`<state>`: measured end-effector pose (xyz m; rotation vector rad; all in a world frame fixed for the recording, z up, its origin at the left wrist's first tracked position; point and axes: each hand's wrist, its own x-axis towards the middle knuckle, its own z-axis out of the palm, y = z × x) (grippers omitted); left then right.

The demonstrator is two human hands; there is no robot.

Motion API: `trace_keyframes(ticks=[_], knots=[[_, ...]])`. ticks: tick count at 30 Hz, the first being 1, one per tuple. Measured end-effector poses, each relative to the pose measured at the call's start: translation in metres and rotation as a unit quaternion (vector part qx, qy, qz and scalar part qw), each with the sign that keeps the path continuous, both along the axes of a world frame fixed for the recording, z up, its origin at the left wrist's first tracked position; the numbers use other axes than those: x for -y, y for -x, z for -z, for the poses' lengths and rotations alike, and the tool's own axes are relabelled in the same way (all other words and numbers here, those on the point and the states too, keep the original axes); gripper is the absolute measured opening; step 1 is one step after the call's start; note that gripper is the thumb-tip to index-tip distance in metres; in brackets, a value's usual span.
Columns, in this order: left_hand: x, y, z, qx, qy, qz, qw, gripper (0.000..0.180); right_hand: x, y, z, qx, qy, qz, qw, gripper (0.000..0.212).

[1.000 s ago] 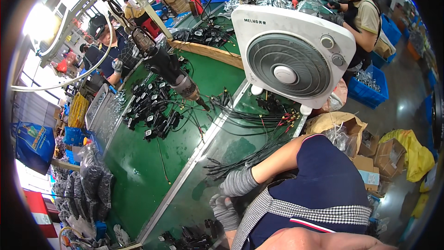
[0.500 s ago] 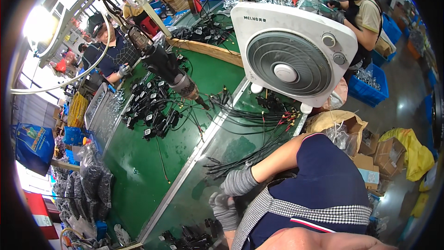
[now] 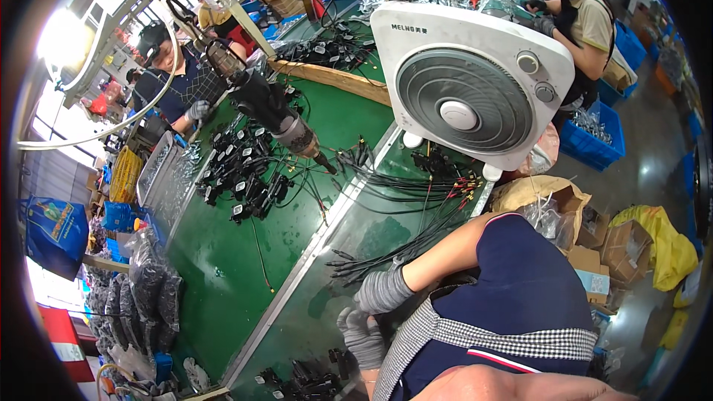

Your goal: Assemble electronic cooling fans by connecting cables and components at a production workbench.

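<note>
My right hand, in a grey knitted glove, reaches in from the right over the near strip of the bench. Its fingers are bent, and their tips meet my left hand, gloved alike, just below it. The left fingers are curled too. Anything between the two hands is hidden or too small to make out. A bundle of black cables lies just beyond my right hand, with red and brass-coloured ends at its far right. Close to my left hand, at the near edge, sits a group of black plastic parts.
A black power driver hangs over the green bench. Behind it lies a pile of black parts with cables. A white box fan stands at the right; a metal strip crosses the bench. Two co-workers sit further off.
My left hand has shifted very slightly, while my right hand stays in place. The co-worker at the left has moved a gloved hand a little.
</note>
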<state>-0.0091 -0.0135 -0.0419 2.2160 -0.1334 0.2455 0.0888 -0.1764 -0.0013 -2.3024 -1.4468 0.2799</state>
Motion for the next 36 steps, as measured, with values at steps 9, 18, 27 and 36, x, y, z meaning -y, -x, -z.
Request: trace_keyframes(ticks=[9,18,27,36], knots=[[-0.003,-0.006,-0.034,-0.065,-0.082,-0.006,0.995,0.016,0.003,-0.004,-0.03,-0.099,-0.061,-0.003,0.993,0.025],[-0.012,0.005,-0.038,-0.095,0.429,0.023,0.898,0.058,0.001,-0.013,-0.052,-0.061,0.013,-0.015,0.998,0.032],[-0.008,0.007,-0.051,-0.241,0.43,0.0,0.87,0.048,-0.012,-0.008,-0.06,0.026,0.103,-0.066,0.992,0.035],[-0.011,0.003,-0.056,-0.195,0.468,0.034,0.862,0.046,-0.005,-0.035,-0.042,-0.249,-0.119,-0.032,0.961,0.028]])
